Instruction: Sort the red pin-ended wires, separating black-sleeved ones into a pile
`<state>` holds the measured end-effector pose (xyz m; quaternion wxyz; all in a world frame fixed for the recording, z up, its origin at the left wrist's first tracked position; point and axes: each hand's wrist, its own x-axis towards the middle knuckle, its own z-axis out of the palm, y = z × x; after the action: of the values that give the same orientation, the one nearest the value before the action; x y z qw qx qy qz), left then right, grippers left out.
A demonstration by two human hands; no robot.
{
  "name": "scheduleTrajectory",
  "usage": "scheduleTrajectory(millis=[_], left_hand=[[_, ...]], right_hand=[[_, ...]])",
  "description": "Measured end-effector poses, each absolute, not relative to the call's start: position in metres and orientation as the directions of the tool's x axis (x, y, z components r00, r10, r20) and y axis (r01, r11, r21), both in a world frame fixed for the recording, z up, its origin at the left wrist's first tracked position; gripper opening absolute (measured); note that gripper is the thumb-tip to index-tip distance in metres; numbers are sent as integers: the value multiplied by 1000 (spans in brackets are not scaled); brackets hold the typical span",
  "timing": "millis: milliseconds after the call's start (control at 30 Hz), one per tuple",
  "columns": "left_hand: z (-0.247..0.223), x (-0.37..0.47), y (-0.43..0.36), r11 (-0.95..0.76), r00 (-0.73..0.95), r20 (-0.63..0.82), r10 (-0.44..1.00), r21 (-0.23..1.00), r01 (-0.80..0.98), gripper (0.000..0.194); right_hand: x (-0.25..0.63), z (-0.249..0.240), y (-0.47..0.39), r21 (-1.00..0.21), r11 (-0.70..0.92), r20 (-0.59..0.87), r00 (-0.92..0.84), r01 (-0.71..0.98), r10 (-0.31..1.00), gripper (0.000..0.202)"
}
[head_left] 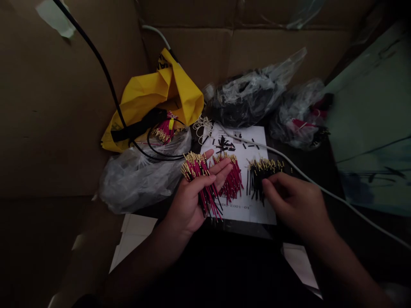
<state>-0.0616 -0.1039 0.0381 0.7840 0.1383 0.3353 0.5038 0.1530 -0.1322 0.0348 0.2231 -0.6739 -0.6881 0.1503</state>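
A bundle of red and black wires (pixel 205 188) with gold-coloured tips lies in my left hand (pixel 192 201), held under the thumb while some fingers stretch out. Just beyond those fingers is a pile of red wires (pixel 233 182) on a printed white sheet (pixel 257 215). To the right, my right hand (pixel 293 199) has its thumb and index finger pinched at the lower right of a pile of black wires (pixel 255 175). Whatever is between those fingertips is too small and dark to make out.
Short black pieces (pixel 224 144) lie at the sheet's top. A yellow bag (pixel 141 92) and clear plastic (pixel 138 179) are at left; filled plastic bags (pixel 247 96) stand behind. A white cable (pixel 321 187) crosses right, a black cable (pixel 102 64) hangs left. Cardboard walls (pixel 192 47) surround the back.
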Motion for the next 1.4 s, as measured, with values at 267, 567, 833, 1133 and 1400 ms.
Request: scheduleTrajectory(millis=[267, 567, 833, 1133, 1400], left_hand=[[39, -52, -103, 460, 316, -345, 884, 522, -718, 76], [37, -54, -103, 429, 282, -334, 899, 546, -720, 75], [35, -56, -98, 416, 250, -352, 902, 552, -723, 74], [40, -56, -106, 569, 439, -362, 822, 548, -613, 67], [37, -52, -112, 654, 575, -344, 742, 560, -509, 47]], right_hand=[[141, 34, -141, -456, 52, 134, 11, 889, 991, 26], [101, 43, -139, -892, 101, -79, -372, 440, 925, 22], [149, 42, -148, -784, 104, 20, -143, 611, 990, 25], [169, 44, -123, -263, -52, 132, 90, 963, 987, 30], [125, 56, -78, -922, -32, -161, -304, 387, 939, 25]])
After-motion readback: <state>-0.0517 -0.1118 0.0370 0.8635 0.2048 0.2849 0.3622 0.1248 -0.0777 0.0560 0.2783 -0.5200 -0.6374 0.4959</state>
